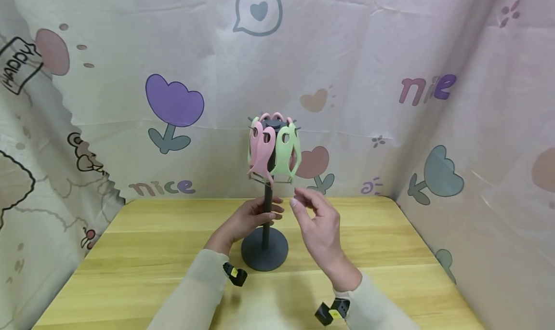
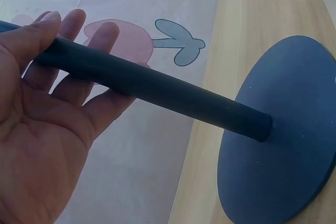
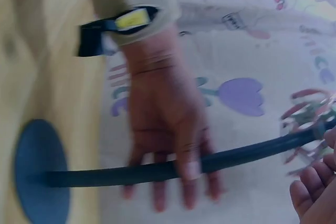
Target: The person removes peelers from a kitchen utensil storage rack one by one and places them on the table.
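A dark stand [image 1: 266, 238] rises from a round base [image 1: 264, 260] on the wooden table. My left hand [image 1: 248, 215] grips its pole at mid-height, thumb in front and fingers behind, as the left wrist view shows closely. Around the stand's hooked top hang several fish-shaped plastic pieces, some pink [image 1: 262, 159], some light green [image 1: 284, 151], each with a hole near its upper end. Just right of the pole and below these pieces is my right hand [image 1: 320, 224], fingers loosely bent and holding nothing. Its fingers also show at the right edge of the right wrist view.
The light wooden table [image 1: 368, 253] reaches back to a patterned cloth [image 1: 230, 89] that hangs behind it and along both sides. On each wrist sits a small black camera, the left camera [image 1: 235, 274] and the right camera [image 1: 333, 311].
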The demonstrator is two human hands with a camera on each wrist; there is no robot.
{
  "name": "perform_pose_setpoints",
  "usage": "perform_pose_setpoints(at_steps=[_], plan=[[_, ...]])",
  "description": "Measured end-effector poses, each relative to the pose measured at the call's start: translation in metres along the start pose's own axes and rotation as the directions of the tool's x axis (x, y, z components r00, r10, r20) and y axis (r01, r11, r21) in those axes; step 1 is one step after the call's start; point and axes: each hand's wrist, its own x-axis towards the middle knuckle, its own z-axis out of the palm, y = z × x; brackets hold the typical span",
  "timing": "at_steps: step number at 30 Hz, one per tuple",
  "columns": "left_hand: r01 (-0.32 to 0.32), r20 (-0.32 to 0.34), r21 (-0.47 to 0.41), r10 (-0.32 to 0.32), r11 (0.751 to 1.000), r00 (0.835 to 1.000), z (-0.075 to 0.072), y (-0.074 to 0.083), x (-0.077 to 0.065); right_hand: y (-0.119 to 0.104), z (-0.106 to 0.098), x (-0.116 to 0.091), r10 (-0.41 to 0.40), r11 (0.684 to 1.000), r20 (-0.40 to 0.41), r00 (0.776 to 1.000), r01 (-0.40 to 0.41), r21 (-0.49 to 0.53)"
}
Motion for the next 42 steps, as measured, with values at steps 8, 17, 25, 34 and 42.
perform_pose_setpoints(at_steps=[8,17,25,34,42], plan=[[0.006,-0.011,-0.026,-0.006,1.0,1.0,-0.003,0.0,0.001,-0.032,-0.001,0.042,-0.106,0.993,-0.074,0.992,0.102,-0.056],[0.011,-0.014,-0.06,-0.011,0.998,1.0,-0.008,-0.004,0.004,-0.051,0.01,0.068,-0.106,0.985,-0.064,0.992,0.096,-0.141],[-0.002,0.009,-0.08,0.002,0.997,1.0,-0.007,0.0,0.003,-0.061,0.016,0.073,-0.031,0.974,-0.015,0.999,0.026,-0.225],[-0.003,-0.002,-0.099,0.003,0.995,1.0,-0.004,-0.005,0.004,-0.062,0.021,0.073,-0.016,0.967,-0.011,1.0,0.013,-0.256],[-0.001,-0.004,-0.098,0.0,0.995,1.0,-0.001,-0.008,0.001,-0.061,0.023,0.069,-0.008,0.96,-0.02,1.0,0.002,-0.279]])
